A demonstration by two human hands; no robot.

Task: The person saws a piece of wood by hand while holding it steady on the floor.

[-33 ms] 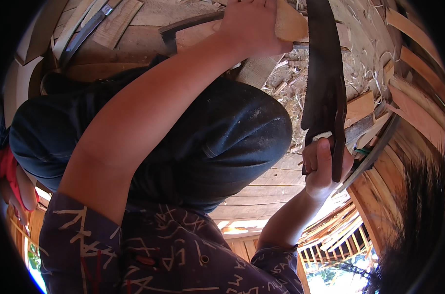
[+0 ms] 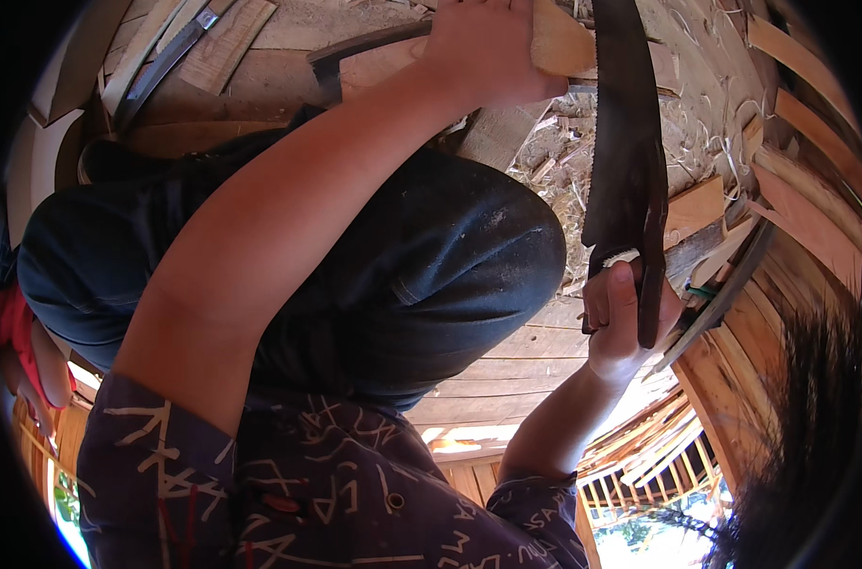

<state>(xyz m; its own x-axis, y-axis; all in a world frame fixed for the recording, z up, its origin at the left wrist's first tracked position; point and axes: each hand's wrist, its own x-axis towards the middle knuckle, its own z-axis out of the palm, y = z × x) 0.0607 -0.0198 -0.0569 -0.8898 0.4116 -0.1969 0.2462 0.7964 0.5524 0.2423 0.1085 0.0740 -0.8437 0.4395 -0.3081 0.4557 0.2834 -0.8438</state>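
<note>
My right hand (image 2: 613,322) is wrapped round the handle of a dark handsaw (image 2: 625,133), its thumb laid along the grip. The long toothed blade points away from me and runs out past the top of the picture. To the left of the blade, my left hand (image 2: 478,52) grips a pale piece of wood (image 2: 562,43), with the thumb at its near side. The far fingertips are cut off by the picture's edge. Blade and wood lie close together at the top; whether the teeth are in the wood I cannot tell.
My bent knee (image 2: 478,247) is just left of the saw. Wood shavings (image 2: 564,171) litter the floor around it. A second saw (image 2: 170,66) rests among boards at the far left. Offcuts (image 2: 696,211) lie to the right, and another person's red clothing (image 2: 16,332) shows at the left edge.
The handsaw and my right hand have shifted slightly away from me. My left hand and the wood stay in place.
</note>
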